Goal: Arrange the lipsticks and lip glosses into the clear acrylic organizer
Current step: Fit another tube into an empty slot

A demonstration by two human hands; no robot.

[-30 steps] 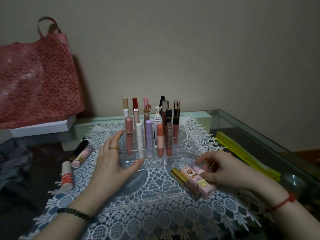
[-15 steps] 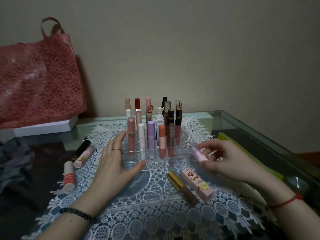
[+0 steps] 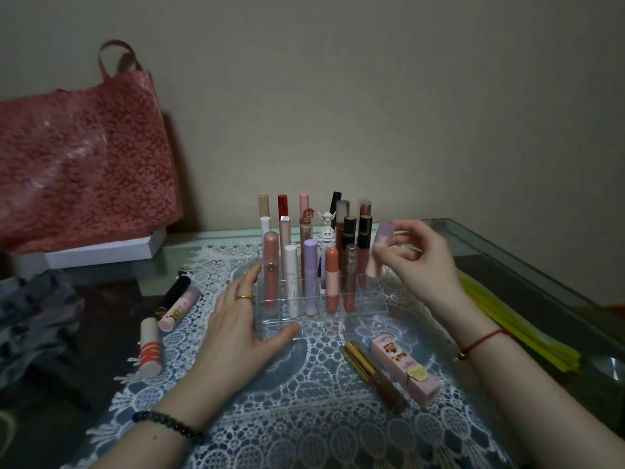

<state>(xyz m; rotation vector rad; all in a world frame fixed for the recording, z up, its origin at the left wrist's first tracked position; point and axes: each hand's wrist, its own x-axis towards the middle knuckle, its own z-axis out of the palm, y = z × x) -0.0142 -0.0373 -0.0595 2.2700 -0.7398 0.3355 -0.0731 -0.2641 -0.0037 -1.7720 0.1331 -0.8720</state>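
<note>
— Two hands, two jobs. Which one has the tube?

— The right hand [image 3: 421,265]. Its fingertips are pinched around a pale pink lip gloss [image 3: 379,249], held in the air at the right end of the clear acrylic organizer [image 3: 368,308]. The left hand [image 3: 241,328] lies flat and spread against the organizer's left front corner, gripping nothing; I'd judge it is bracing the rack.

— How does the tube lie?

— Nearly upright, long axis close to vertical, top leaning slightly right. Its lower end hangs just above the rightmost cells, beside the dark-capped glosses [image 3: 364,247] already standing there.

— So the move is downward?

— Mostly, I think. The free cells sit below and a little toward the camera from the tube's base, so it needs a short drop with the tube kept straight. Which cell lies exactly under it I cannot tell; the clear walls blur together.

— What else is left?

— On the lace mat [image 3: 304,418] in front, a gold-capped brown gloss [image 3: 375,375] and a pink square lipstick [image 3: 406,374] lie side by side, nearer the right hand. At the left lie a black tube [image 3: 176,292], a pink cartoon-printed gloss [image 3: 179,308] and a red-striped stick [image 3: 149,346], nearer the left hand.
</note>
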